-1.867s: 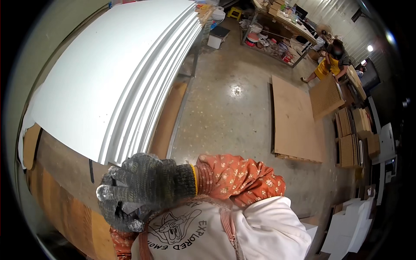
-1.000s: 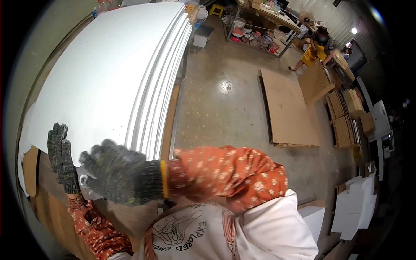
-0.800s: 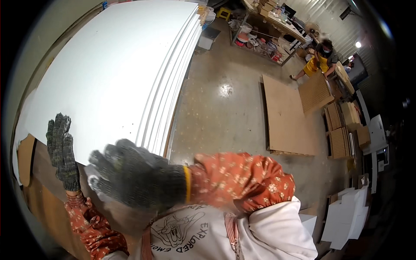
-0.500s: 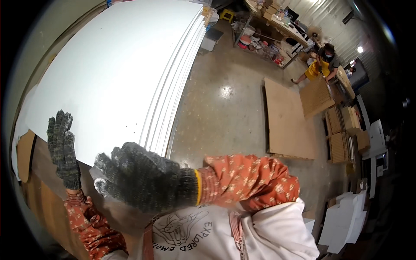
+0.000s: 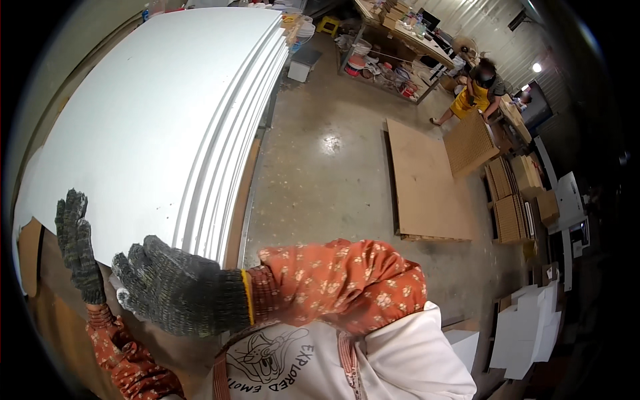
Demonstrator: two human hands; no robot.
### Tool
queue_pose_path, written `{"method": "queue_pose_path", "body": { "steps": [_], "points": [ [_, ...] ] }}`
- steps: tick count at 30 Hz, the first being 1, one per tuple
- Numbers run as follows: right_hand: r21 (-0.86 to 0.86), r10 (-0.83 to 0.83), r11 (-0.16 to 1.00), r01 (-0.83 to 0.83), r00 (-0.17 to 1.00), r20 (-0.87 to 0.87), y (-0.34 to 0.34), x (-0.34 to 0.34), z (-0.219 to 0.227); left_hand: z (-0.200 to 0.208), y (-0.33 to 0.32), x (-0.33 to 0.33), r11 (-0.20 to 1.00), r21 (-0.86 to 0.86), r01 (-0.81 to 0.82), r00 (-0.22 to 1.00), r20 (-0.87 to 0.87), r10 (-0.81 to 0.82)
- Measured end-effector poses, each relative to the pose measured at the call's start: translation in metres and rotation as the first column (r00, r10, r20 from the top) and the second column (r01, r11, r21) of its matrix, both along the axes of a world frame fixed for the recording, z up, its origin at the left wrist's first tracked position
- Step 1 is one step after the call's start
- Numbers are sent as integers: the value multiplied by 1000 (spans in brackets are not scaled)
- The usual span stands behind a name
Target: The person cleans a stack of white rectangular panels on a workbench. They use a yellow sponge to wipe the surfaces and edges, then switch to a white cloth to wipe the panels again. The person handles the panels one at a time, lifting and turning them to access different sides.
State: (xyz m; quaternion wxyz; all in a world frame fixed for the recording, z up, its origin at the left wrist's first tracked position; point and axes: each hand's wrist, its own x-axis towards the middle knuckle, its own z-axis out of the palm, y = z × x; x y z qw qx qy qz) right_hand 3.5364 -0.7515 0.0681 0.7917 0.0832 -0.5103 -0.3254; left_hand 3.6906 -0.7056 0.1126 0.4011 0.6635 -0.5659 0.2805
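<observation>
**Gloved hands at the near end of a stack of white boards**

A stack of large white boards fills the upper left of the frame, leaning on edge, its layered edges running from the top centre down toward the lower left. Both hands sit at the stack's near, lower end, in the lower left of the frame.

The left hand, in a dark knitted glove, is spread open with fingers pointing up, its palm flat against the broad white face near the bottom corner. The right hand, gloved the same way, reaches across from the right on an orange patterned sleeve; its fingers are loosely extended and lie over the lower edge of the boards, just right of the left hand. Whether it grips an edge cannot be told.

Brown sheets stand behind the stack at far left. On the concrete floor, centre right, lies a brown panel. Another person works at upper right beside a cluttered table.
</observation>
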Motion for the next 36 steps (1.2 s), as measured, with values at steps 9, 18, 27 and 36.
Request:
{"method": "queue_pose_path", "body": {
  "steps": [9,18,27,36],
  "points": [
    [82,126,990,-113,978,-166,-9,-29,7,-14,20,-2,993,60,-98,986,-127,105],
    [129,286,954,-271,951,-119,-13,-25,-2,-11,29,-3,985,105,-139,985,-88,148],
    [-66,127,988,-137,983,-135,-20,-27,-9,-15,27,10,981,137,-139,986,-75,151],
    [67,64,995,-68,996,62,-20,-34,-2,-17,42,3,969,169,-181,982,-17,187]
  ]
}}
